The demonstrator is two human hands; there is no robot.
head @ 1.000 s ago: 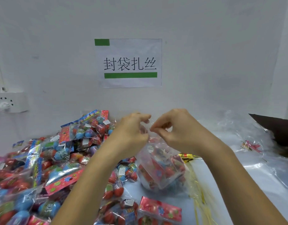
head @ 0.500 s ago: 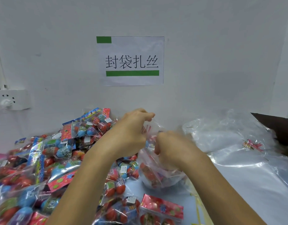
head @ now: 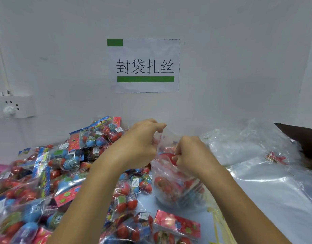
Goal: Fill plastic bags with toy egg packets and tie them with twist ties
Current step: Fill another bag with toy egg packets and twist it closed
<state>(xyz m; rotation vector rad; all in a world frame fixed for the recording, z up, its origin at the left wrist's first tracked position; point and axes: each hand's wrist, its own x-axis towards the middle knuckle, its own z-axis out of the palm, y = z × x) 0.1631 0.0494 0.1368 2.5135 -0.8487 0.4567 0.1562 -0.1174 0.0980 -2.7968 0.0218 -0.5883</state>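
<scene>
A clear plastic bag (head: 176,187) filled with toy egg packets sits at centre frame on the desk (head: 268,205). The left hand (head: 141,147) pinches its raised top edge; the right hand (head: 192,154) is curled around the neck, apparently gripping it. Loose egg packets (head: 46,173) heap lower left; empty bags (head: 248,147) lie right.

A pale blue table (head: 275,217) carries a big heap of toy egg packets (head: 46,173) on its left, a filled clear bag (head: 176,187) in the middle, loose yellow twist ties (head: 219,224) just beside it, and a stack of empty plastic bags (head: 253,150) on the right.
</scene>
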